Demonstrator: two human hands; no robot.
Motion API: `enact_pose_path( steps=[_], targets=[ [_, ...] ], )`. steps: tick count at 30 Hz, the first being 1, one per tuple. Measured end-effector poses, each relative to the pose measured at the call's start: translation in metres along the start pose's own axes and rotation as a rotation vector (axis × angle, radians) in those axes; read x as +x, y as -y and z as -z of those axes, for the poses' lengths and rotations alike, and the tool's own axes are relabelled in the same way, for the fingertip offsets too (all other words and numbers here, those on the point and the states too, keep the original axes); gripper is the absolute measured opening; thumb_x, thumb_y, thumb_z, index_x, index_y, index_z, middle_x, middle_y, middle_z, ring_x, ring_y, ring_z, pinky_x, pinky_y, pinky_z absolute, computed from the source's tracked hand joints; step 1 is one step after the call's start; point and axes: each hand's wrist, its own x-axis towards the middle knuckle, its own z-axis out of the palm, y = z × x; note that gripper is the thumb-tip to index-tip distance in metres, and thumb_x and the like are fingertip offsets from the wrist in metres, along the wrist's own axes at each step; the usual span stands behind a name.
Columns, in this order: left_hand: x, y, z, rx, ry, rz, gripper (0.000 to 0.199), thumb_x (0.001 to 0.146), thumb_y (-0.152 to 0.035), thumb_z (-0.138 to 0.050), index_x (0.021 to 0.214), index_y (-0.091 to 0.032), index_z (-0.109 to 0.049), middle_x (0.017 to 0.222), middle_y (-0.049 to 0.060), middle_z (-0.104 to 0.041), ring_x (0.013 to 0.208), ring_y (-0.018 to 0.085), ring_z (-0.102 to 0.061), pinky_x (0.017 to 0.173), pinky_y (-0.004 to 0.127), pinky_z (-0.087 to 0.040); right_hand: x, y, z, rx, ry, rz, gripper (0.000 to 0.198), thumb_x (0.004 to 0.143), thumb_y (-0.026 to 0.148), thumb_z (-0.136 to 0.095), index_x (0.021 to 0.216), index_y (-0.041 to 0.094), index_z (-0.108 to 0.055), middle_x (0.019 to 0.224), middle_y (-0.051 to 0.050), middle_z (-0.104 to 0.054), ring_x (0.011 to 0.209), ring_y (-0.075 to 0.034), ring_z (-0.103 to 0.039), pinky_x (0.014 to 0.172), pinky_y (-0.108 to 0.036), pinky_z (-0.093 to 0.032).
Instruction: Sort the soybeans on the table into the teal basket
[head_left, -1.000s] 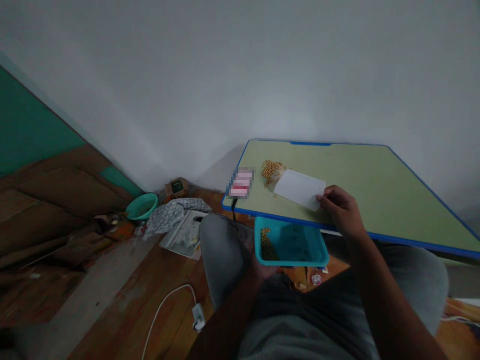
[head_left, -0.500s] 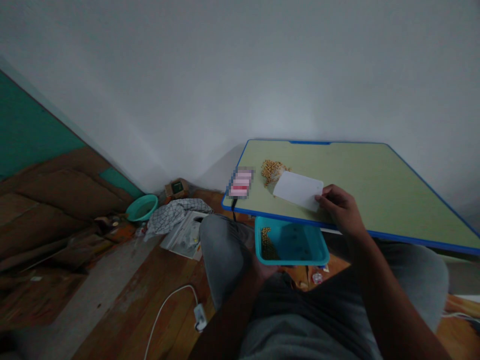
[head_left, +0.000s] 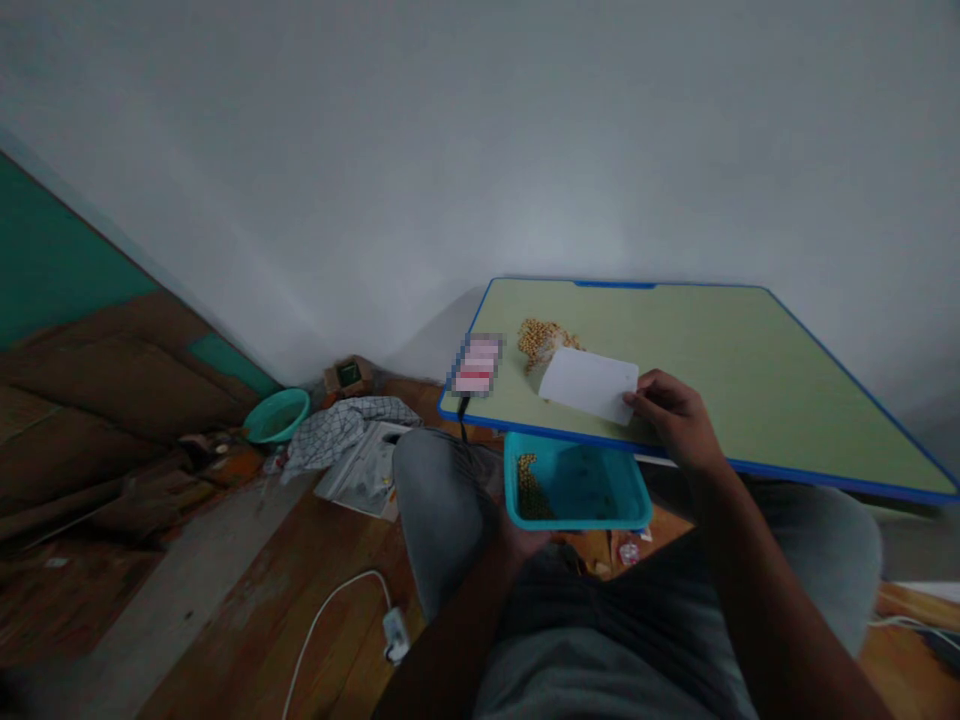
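Observation:
My right hand [head_left: 675, 422] pinches the right end of a white card [head_left: 586, 384] that lies flat on a green table with a blue rim [head_left: 750, 370]. The card's far left corner touches a pile of tan grains [head_left: 541, 338]. Just below the table's front edge, my left hand [head_left: 525, 540] holds a teal tray [head_left: 577, 490] from underneath; the hand is mostly hidden by the tray. A small heap of the same grains [head_left: 529, 472] lies in the tray's left end.
A blurred pink-and-white object [head_left: 475, 364] with a black cable lies at the table's left corner. On the wooden floor to the left are a teal basin [head_left: 276, 415], a checked cloth [head_left: 341, 425], papers, a small box [head_left: 346, 376] and a white cable with a plug [head_left: 394, 632].
The card and my right hand have slid slightly left toward the grain pile. The tray stays under the table edge. The view has shifted a little.

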Motion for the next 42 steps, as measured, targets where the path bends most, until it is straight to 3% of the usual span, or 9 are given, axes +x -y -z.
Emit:
enact_pose_path(
  steps=[3,7,16,21,26,32,38,42],
  targets=[
    [0.001,0.003,0.018,-0.007,-0.04,-0.034,0.077,0.108,-0.069,-0.035,0.15,-0.019,-0.077,0.151,0.023,-0.077,0.15,0.047,-0.063,0.118,0.074,-0.049,0.0,0.0,0.0,0.005,0.008,-0.003,0.034,0.074,0.043,-0.093,0.075,0.024,-0.065,0.069,0.003,-0.057,0.063,-0.015,-0.05,0.059,-0.028,-0.037],
    [0.001,0.002,0.028,-0.076,0.108,-0.036,0.074,0.112,-0.06,-0.031,0.155,-0.016,-0.072,0.154,0.022,-0.075,0.147,0.043,-0.067,0.121,0.069,-0.05,0.002,0.004,0.0,-0.005,0.043,-0.028,0.033,0.074,0.041,-0.09,0.074,0.024,-0.063,0.068,0.003,-0.055,0.062,-0.014,-0.047,0.06,-0.028,-0.036],
    [0.007,-0.005,0.013,-0.177,0.257,-0.082,0.068,0.115,-0.052,-0.03,0.16,-0.017,-0.067,0.166,0.017,-0.066,0.154,0.038,-0.063,0.133,0.066,-0.042,0.007,-0.002,0.0,-0.007,0.057,-0.013,0.034,0.075,0.044,-0.087,0.074,0.025,-0.06,0.068,0.003,-0.054,0.066,-0.016,-0.046,0.063,-0.029,-0.036],
    [0.007,-0.005,0.021,-0.187,0.308,-0.085,0.068,0.116,-0.05,-0.027,0.154,-0.016,-0.073,0.163,0.016,-0.068,0.151,0.036,-0.066,0.13,0.064,-0.047,0.008,0.0,0.0,0.008,0.06,-0.024,0.033,0.074,0.043,-0.087,0.074,0.025,-0.059,0.067,0.003,-0.054,0.065,-0.015,-0.046,0.062,-0.029,-0.036],
    [0.01,-0.002,0.032,-0.213,0.318,-0.086,0.065,0.116,-0.047,-0.03,0.155,-0.016,-0.072,0.16,0.016,-0.071,0.149,0.034,-0.068,0.13,0.06,-0.047,0.008,0.002,-0.002,0.031,0.076,-0.033,0.035,0.071,0.042,-0.089,0.07,0.025,-0.059,0.066,0.004,-0.056,0.063,-0.014,-0.047,0.062,-0.028,-0.037],
    [0.012,-0.003,0.025,-0.219,0.289,-0.109,0.07,0.117,-0.05,-0.026,0.163,-0.014,-0.064,0.165,0.019,-0.065,0.152,0.034,-0.066,0.135,0.061,-0.041,0.007,0.002,-0.002,0.039,0.154,-0.057,0.039,0.071,0.046,-0.094,0.069,0.024,-0.062,0.065,0.003,-0.059,0.062,-0.014,-0.05,0.062,-0.029,-0.038],
    [0.007,-0.004,0.03,-0.231,0.367,-0.087,0.069,0.116,-0.046,-0.024,0.157,-0.016,-0.07,0.163,0.018,-0.067,0.147,0.036,-0.069,0.13,0.065,-0.047,0.009,0.003,0.0,0.045,0.008,-0.001,0.036,0.075,0.046,-0.09,0.073,0.026,-0.061,0.064,0.004,-0.06,0.061,-0.015,-0.051,0.062,-0.029,-0.04],
    [0.007,-0.003,0.031,-0.229,0.359,-0.078,0.07,0.115,-0.051,-0.027,0.16,-0.016,-0.067,0.168,0.019,-0.063,0.154,0.037,-0.064,0.134,0.066,-0.04,0.01,0.003,-0.001,0.013,0.092,-0.026,0.036,0.073,0.045,-0.09,0.071,0.025,-0.061,0.064,0.004,-0.057,0.062,-0.015,-0.05,0.062,-0.029,-0.037]
  ],
)
